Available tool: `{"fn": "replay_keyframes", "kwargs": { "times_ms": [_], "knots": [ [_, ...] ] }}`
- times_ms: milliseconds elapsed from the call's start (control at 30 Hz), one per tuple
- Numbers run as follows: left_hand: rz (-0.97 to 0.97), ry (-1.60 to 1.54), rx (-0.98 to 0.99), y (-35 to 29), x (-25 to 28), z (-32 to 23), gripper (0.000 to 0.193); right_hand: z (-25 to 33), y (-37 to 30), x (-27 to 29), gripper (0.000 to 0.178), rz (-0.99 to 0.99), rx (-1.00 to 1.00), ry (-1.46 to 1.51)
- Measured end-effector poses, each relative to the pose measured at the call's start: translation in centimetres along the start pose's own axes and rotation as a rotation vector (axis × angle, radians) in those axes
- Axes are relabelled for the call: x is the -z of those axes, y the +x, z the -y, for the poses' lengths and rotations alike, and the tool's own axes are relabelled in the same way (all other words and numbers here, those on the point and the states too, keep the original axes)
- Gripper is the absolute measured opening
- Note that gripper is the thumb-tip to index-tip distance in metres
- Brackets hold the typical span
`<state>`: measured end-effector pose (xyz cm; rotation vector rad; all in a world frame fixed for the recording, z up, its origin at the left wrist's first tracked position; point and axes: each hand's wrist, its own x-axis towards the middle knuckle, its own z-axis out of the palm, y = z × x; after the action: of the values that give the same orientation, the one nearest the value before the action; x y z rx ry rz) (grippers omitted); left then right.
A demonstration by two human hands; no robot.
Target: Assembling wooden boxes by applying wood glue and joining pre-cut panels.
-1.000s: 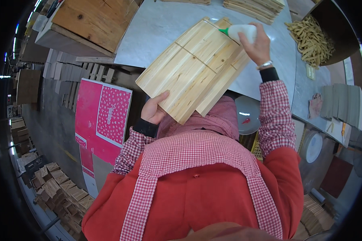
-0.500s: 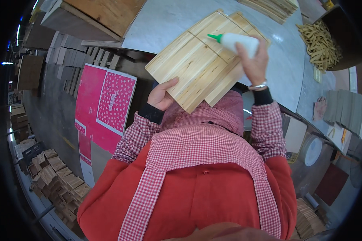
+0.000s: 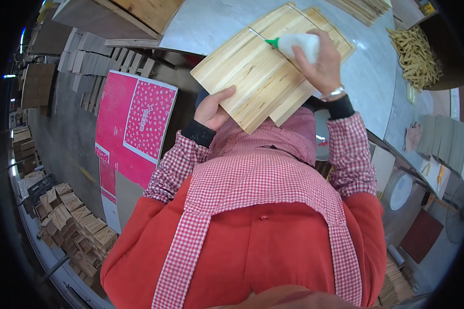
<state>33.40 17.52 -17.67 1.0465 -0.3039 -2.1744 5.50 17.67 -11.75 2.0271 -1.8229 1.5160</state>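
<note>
My right hand point(image 3: 322, 64) is wrapped round a white squeeze bottle point(image 3: 305, 46) with a green nozzle, tilted with its tip to the left. The tip is over a pale wooden panel point(image 3: 252, 77), where a short whitish line point(image 3: 257, 34) runs along a groove; I cannot tell whether they touch. My left hand point(image 3: 215, 109) grips the panel's near left edge, thumb on top and fingers mostly hidden beneath. Another wooden panel point(image 3: 294, 105) lies partly under the first one. The panels rest across the table edge, over my lap.
The light worktable point(image 3: 368, 72) extends beyond the panels. A wooden box point(image 3: 113, 20) stands at the far left, a stack of wood pieces point(image 3: 363, 9) at the back. A dark container holds pale strips point(image 3: 415, 59) at the right. Pink printed cardboard point(image 3: 131, 123) is left of me.
The bottle has shifted slightly right and down, and its nozzle now meets the whitish line on the panel. My left hand and the panels have moved a little up and right.
</note>
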Motion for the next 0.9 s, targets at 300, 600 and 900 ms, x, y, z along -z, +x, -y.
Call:
{"fn": "replay_keyframes", "kwargs": {
  "times_ms": [300,600,900],
  "knots": [
    [0.001,0.023,0.001,0.1,-0.1,0.0,0.058,2.7,-5.3,8.4,0.037,0.031,-0.180,-0.049],
    [0.140,0.021,-0.014,-0.9,-1.2,-1.0,0.056,-0.5,-8.0,9.8,0.038,-0.515,-0.711,0.499],
    [0.050,0.035,-0.002,-0.6,-0.9,-1.2,0.053,-7.4,-5.3,8.4,0.040,-0.707,-0.781,0.435]
  ]
}}
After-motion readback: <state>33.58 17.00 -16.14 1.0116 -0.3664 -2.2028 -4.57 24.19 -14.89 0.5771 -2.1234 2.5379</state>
